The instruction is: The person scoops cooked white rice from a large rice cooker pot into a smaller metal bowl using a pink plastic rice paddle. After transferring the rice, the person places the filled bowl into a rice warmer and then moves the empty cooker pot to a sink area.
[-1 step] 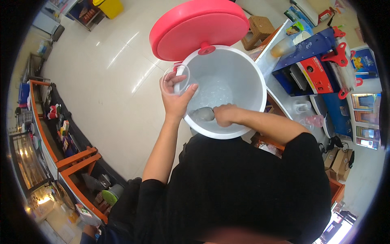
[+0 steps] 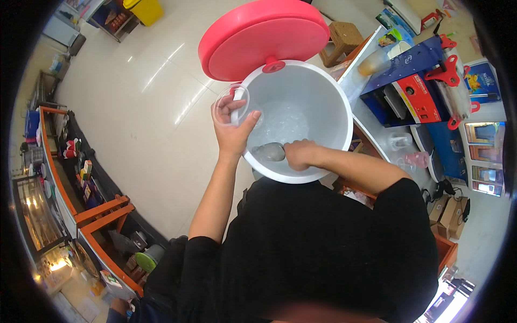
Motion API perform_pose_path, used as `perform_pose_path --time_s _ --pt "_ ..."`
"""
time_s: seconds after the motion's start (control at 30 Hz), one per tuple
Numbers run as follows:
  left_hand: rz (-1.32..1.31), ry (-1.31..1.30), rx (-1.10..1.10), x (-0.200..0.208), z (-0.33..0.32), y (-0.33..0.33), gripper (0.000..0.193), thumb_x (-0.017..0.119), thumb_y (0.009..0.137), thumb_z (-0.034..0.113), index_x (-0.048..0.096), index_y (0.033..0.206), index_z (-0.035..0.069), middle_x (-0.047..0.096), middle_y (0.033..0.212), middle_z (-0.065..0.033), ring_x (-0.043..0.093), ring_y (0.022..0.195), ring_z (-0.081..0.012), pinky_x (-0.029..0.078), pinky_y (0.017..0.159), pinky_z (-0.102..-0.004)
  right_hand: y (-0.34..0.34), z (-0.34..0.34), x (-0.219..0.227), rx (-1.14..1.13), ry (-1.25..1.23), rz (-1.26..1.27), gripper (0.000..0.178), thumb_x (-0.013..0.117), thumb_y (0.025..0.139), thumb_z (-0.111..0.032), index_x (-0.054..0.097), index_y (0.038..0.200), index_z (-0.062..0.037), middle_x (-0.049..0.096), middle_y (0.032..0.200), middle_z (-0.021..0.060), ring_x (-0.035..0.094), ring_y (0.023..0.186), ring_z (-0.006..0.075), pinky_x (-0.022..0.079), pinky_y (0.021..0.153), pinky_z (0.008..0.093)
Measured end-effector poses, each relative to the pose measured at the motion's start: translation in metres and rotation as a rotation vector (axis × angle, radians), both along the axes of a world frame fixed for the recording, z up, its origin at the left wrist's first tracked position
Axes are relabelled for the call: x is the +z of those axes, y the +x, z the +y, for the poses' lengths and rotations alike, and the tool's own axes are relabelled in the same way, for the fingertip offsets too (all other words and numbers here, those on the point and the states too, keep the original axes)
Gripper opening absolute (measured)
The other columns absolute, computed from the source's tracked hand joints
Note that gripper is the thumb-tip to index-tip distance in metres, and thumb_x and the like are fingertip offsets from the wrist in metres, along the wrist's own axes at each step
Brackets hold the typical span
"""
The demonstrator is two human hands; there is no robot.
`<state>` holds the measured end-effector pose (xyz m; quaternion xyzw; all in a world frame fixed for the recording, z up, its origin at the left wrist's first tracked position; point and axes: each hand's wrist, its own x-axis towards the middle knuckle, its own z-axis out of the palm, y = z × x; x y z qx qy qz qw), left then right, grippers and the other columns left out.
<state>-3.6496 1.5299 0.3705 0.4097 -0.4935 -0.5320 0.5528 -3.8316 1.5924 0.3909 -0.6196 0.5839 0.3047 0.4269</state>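
Observation:
A white round ice bucket (image 2: 328, 102) stands open in front of me, with clear ice (image 2: 291, 121) at its bottom. Its red lid (image 2: 264, 46) is tipped back at the far side. My left hand (image 2: 231, 140) is closed around a clear plastic cup (image 2: 241, 111) over the bucket's left rim, the cup's mouth tilted toward the left. Inside the near part of the bucket, my right hand (image 2: 301, 154) grips a grey metal scoop (image 2: 271, 152) that points left. The scoop's handle is hidden in my fist, and I cannot tell what it contains.
To the right, a counter (image 2: 371, 110) carries a blue and red box (image 2: 414, 99), clear cups (image 2: 399, 141) and a pink cup (image 2: 417, 159). A woven stool (image 2: 344, 39) stands beyond the bucket. Orange-edged shelving (image 2: 102, 215) runs along the left.

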Motion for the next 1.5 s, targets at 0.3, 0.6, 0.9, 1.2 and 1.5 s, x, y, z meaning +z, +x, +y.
perform_pose_path --time_s 0.3,0.6,0.9,1.2,1.5 --pt "0.07 -0.011 0.069 -0.009 0.005 0.012 0.082 0.091 0.072 0.015 0.04 0.135 0.004 0.058 0.115 -0.0102 0.057 0.113 -0.0208 0.046 0.101 -0.0397 0.009 0.06 0.042 -0.125 -0.268 -0.085 0.042 0.051 0.093 -0.016 0.055 0.13 0.0045 0.065 0.117 0.0287 0.064 0.108 0.0448 0.051 0.093 0.0527" --pt "-0.254 -0.039 -0.014 -0.019 0.086 0.098 0.095 0.097 0.06 0.02 0.045 0.138 0.006 0.06 0.12 -0.0111 0.058 0.115 -0.0234 0.045 0.099 -0.0411 0.009 0.092 0.059 -0.127 -0.559 -0.077 0.051 0.054 0.094 -0.037 0.059 0.123 0.0047 0.066 0.108 0.0285 0.063 0.1 0.0463 0.049 0.091 0.0536" --pt "-0.409 0.121 0.031 -0.028 0.131 0.131 0.098 0.097 0.057 0.023 0.048 0.14 0.004 0.063 0.115 -0.0096 0.058 0.112 -0.0219 0.042 0.097 -0.0397 -0.028 0.043 0.041 -0.2 -0.221 -0.348 0.083 0.061 0.089 -0.066 0.054 0.134 0.0039 0.064 0.126 0.0294 0.063 0.116 0.0437 0.047 0.101 0.0445" --pt "-0.544 0.006 -0.01 -0.011 0.122 0.123 0.099 0.097 0.058 0.023 0.048 0.142 0.003 0.061 0.115 -0.0106 0.057 0.112 -0.024 0.043 0.099 -0.0408 -0.04 0.053 0.036 -0.128 -0.253 -0.457 0.085 0.061 0.09 -0.064 0.051 0.133 0.0082 0.061 0.125 0.0352 0.062 0.116 0.0445 0.047 0.1 0.0442" --pt "-0.758 -0.007 -0.07 0.009 0.099 0.114 0.098 0.097 0.055 0.028 0.052 0.139 0.006 0.06 0.114 -0.0113 0.055 0.109 -0.0276 0.044 0.099 -0.0437 -0.057 0.024 -0.006 -0.311 -0.177 -0.594 0.077 0.048 0.097 -0.065 0.06 0.13 0.0036 0.064 0.124 0.0273 0.062 0.114 0.0378 0.047 0.095 0.0453"
